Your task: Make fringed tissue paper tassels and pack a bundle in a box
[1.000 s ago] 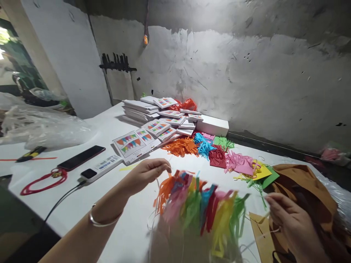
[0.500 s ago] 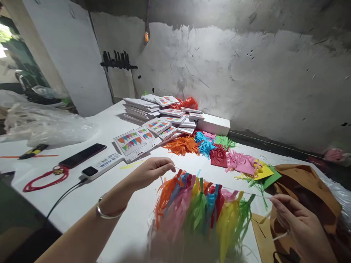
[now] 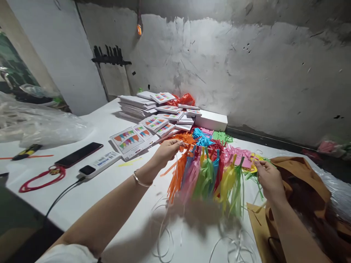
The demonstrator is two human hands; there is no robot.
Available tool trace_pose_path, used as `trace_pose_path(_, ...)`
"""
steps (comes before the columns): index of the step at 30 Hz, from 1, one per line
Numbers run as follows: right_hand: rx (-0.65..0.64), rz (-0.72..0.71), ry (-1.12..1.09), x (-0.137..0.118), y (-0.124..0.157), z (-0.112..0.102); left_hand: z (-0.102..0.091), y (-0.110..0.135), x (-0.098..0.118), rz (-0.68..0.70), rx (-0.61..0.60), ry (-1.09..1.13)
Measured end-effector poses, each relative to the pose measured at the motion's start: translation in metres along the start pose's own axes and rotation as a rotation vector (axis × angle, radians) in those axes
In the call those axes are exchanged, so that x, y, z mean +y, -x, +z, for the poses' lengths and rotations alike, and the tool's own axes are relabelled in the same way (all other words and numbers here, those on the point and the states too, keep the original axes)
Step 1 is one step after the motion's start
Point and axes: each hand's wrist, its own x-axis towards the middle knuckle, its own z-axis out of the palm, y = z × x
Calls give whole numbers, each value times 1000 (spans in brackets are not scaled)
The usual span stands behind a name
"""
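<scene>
Your left hand (image 3: pixel 168 151) and right hand (image 3: pixel 271 179) pinch the garland (image 3: pixel 207 173) right of centre. A phone (image 3: pixel 79 155) lies at left.

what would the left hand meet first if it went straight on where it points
Probably the orange fringe pile just beyond the left hand; depth is unclear, so it might pass above.
</scene>
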Motion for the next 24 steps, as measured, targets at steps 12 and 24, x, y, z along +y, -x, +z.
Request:
trace_pose_path(12, -720, 472, -150, 96, 155, 84, 125, 151, -116, 319, -333, -486)
trace_pose_path(24, -635, 166, -5, 105, 171, 56, 82, 79, -49, 754, -678, -588)
